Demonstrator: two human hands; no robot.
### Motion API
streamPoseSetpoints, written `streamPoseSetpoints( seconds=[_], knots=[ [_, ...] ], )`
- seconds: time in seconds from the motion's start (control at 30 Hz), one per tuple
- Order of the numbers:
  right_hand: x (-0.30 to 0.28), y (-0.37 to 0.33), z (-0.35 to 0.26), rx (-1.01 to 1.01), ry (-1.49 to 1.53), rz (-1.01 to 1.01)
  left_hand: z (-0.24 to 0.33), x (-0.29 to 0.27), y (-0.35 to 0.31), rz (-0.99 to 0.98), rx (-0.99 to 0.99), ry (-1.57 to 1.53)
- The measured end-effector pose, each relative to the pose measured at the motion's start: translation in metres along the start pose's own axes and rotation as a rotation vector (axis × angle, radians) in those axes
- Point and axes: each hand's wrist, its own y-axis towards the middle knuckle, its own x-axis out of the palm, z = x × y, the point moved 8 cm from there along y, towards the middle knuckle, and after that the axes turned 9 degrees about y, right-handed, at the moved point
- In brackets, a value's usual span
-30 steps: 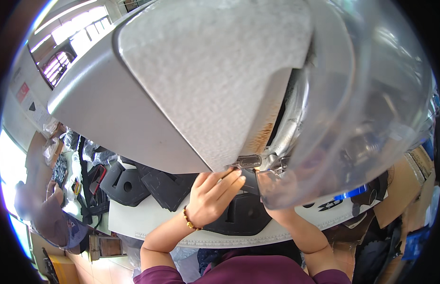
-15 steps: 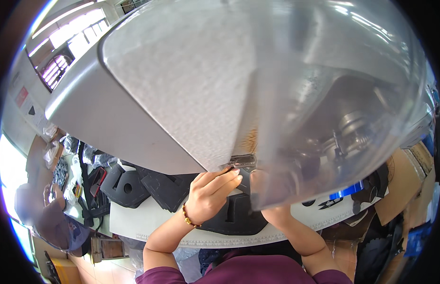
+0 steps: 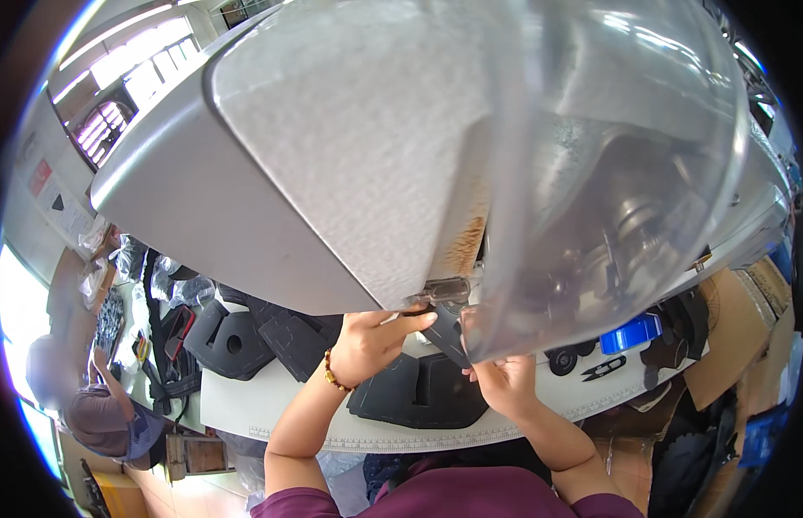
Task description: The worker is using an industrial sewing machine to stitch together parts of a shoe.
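Note:
A black flat piece [image 3: 450, 335] slants below the small foot [image 3: 446, 291] of a large grey machine, apparently a sewing machine [image 3: 332, 173]. My left hand [image 3: 371, 345], with a beaded bracelet at its wrist, is closed at the piece's left end; its index finger stretches along the edge by the foot. My right hand [image 3: 505, 384] pinches the piece's lower right corner, just under the rim of a clear plastic cover [image 3: 626, 198]. In front, a larger black slotted panel [image 3: 418, 393] lies flat on the white table [image 3: 272, 410].
More black panels [image 3: 233, 341] lie at the left. Right of my hands are a blue object [image 3: 630, 334], black thread snips [image 3: 604, 369] and round black parts [image 3: 563, 360]. Cardboard [image 3: 733, 332] stands at far right. Another person [image 3: 108, 414] sits at far left.
My right hand has come further out from behind the clear cover and now shows its pinch. The left hand has shifted slightly left, and more of the black piece shows between the hands.

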Motion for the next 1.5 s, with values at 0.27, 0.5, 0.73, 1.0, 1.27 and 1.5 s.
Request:
streamPoseSetpoints(
  seconds=[0.27,0.5,0.73,1.0,1.27,1.5],
  knots=[
    [0.012,0.0,-0.004,-0.019,0.053,0.012,-0.021,0.01,-0.001,0.005,-0.047,-0.057],
    [0.025,0.006,-0.006,-0.037,0.045,-0.017,-0.029,0.017,-0.002,0.044,-0.087,-0.016],
    [0.027,0.006,-0.007,-0.13,0.007,-0.032,-0.027,0.016,-0.011,-0.032,-0.208,0.036],
    [-0.016,0.004,-0.012,-0.18,-0.058,0.124,-0.022,0.013,-0.064,0.28,-0.707,-0.639],
    [-0.109,-0.04,-0.112,-0.289,-0.266,0.166,0.073,0.093,-0.064,-0.291,-0.572,-1.626],
    [-0.099,-0.078,-0.137,-0.199,-0.343,0.057,0.142,0.093,-0.039,-0.35,-0.569,-2.016]
  ],
)
